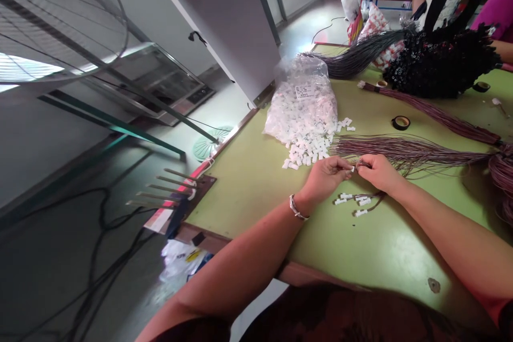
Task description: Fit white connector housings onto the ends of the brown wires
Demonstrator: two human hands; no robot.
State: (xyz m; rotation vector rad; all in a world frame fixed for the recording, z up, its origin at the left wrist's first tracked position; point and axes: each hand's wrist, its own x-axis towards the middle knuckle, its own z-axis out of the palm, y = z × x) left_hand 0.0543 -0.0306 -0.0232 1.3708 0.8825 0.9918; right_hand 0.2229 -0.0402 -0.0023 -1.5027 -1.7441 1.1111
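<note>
My left hand (327, 175) pinches a small white connector (352, 169) between thumb and fingertips. Close beside it, my right hand (375, 171) is closed on the ends of thin brown wires. Behind both hands a long bundle of brown wires (417, 150) stretches to the right. Several white connectors with wires (363, 201) lie on the green table just in front of my hands. Loose white connectors (308, 152) spill from a clear plastic bag (302, 101) with a label, behind my left hand.
On the green table (248, 192) are a black tape roll (401, 122), a second brown wire bundle (436, 112) and a black pile of parts (441, 61). Metal prongs (168, 189) stick out at the left edge. A fan (60, 16) stands left. Other people are partly visible behind.
</note>
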